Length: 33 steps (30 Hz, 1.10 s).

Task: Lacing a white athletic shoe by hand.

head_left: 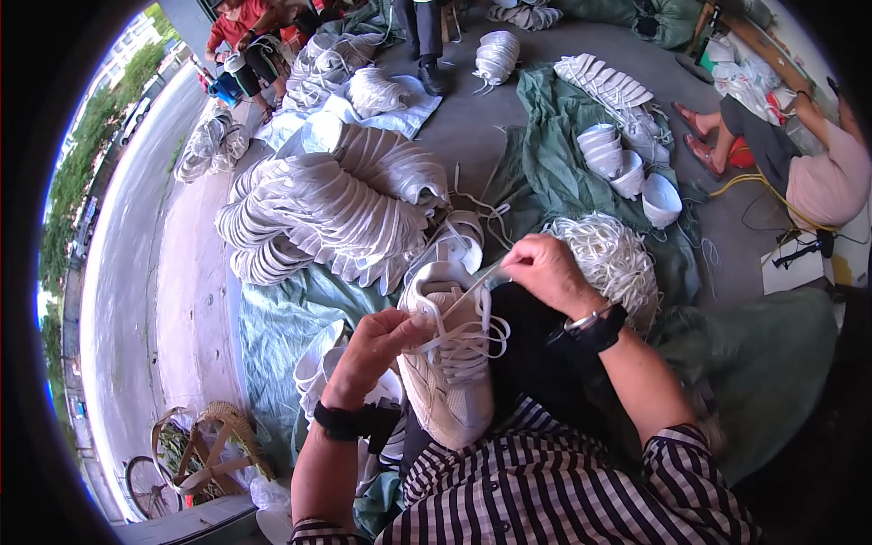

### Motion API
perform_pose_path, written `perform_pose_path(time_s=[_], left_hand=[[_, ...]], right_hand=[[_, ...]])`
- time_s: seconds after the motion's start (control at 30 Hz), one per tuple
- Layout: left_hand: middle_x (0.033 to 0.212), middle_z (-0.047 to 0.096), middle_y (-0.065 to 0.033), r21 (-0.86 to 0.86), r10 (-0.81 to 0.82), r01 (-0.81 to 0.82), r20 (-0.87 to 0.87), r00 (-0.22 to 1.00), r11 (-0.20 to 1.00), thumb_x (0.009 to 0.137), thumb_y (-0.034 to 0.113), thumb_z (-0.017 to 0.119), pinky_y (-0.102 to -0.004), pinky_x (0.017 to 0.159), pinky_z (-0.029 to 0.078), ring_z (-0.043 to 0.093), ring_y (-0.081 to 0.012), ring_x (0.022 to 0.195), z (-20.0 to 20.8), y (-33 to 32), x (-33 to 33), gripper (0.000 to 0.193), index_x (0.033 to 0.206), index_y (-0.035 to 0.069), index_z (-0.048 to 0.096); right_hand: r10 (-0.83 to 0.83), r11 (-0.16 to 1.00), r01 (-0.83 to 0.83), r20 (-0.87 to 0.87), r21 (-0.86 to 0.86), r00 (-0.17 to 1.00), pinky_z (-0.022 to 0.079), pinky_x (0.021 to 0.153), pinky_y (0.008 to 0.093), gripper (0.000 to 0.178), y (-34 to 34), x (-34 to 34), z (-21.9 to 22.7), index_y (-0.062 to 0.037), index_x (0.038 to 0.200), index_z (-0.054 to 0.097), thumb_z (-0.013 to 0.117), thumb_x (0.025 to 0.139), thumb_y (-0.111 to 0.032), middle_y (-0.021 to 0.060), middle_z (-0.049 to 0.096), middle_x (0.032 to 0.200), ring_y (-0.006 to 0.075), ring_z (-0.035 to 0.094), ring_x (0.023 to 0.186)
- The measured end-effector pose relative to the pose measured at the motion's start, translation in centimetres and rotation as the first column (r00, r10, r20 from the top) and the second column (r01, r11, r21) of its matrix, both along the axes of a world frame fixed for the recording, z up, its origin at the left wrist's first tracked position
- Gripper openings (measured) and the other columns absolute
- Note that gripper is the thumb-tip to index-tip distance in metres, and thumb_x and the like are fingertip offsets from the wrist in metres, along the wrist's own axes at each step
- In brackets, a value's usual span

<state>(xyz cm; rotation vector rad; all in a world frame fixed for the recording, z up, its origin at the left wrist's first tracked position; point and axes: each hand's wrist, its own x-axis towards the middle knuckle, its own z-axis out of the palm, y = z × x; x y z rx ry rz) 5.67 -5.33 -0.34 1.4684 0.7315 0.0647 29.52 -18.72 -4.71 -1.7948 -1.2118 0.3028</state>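
Note:
A white lace-up sneaker (445,400) rests on my lap with its toe pointing toward me. My left hand (386,341) pinches the left edge of its opening, near the upper eyelets. A white shoelace (474,292) runs taut from that spot up to my right hand (552,275), whose thumb and fingers are closed on it. The lower rows are laced across the tongue, and loose loops hang at the right side. Whether my left fingers also hold the lace is hard to see.
Beyond the sneaker lie stacked white shoe uppers (318,209). A heap of white laces (613,263) sits to the right, on green cloth (563,127). More white shoes (318,363) lie by my left arm. Other people sit at far left and right; a woven basket (218,445) stands lower left.

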Motion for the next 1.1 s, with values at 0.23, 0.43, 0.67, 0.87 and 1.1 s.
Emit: perform_pose_path(time_s=[0.23,0.43,0.67,0.87,1.1], left_hand=[[0.080,0.059,-0.0010,0.148,-0.036,0.038,-0.022,0.999,0.988,0.087,0.024,0.062,-0.0227,0.072,0.041,0.053,-0.0082,0.076,-0.4,-0.7,0.1,0.027,0.088,-0.003,0.064],[0.078,0.057,0.0010,0.109,-0.006,-0.003,0.086,0.996,0.994,0.089,0.031,0.058,-0.0237,0.073,0.041,0.051,-0.0082,0.075,-1.6,-0.3,-1.0,0.031,0.086,0.001,0.065],[0.098,0.063,-0.0047,0.230,0.162,-0.144,-0.064,0.985,0.963,0.091,0.043,0.051,-0.0289,0.078,0.043,0.057,-0.0139,0.088,-1.0,3.0,2.0,0.046,0.112,0.003,0.059],[0.103,0.064,-0.0071,-0.172,-0.038,0.030,-0.047,0.998,0.985,0.092,0.033,0.051,-0.0292,0.085,0.046,0.060,-0.0159,0.094,-1.7,4.8,1.9,0.042,0.117,-0.001,0.055],[0.125,0.051,-0.0179,-0.750,0.395,-0.176,0.122,0.911,0.638,0.094,0.030,0.044,-0.0432,0.095,0.046,0.054,-0.0307,0.111,-3.1,5.2,-2.3,0.046,0.128,-0.001,0.044]], right_hand=[[-0.235,0.895,0.219,0.005,-0.389,0.972,0.050,0.068,0.0374,0.013,-3.8,2.1,-4.4,-0.0093,0.075,0.067,0.066,0.073,-0.022,0.0091,0.066,0.078,0.0280,0.064,0.075],[0.024,0.998,-0.045,0.373,0.047,0.928,0.047,0.072,0.0387,0.010,-2.1,-2.2,-1.6,-0.0063,0.085,0.065,0.060,0.076,-0.005,0.0092,0.063,0.084,0.0298,0.060,0.078],[0.298,0.953,-0.300,0.038,0.049,0.954,0.050,0.080,0.0387,0.032,-1.1,-4.2,-0.6,-0.0021,0.105,0.061,0.054,0.074,0.002,0.0166,0.064,0.098,0.0325,0.062,0.092],[0.352,0.934,-0.352,-0.007,-0.054,0.936,0.050,0.082,0.0390,0.042,-1.0,-5.1,0.0,-0.0019,0.116,0.055,0.050,0.075,0.005,0.0187,0.061,0.105,0.0348,0.061,0.094],[0.377,0.910,-0.230,-0.458,0.345,0.805,0.048,0.078,0.0304,0.034,0.3,-6.2,-1.3,-0.0021,0.119,0.053,0.054,0.085,-0.004,0.0147,0.066,0.091,0.0200,0.064,0.088]])
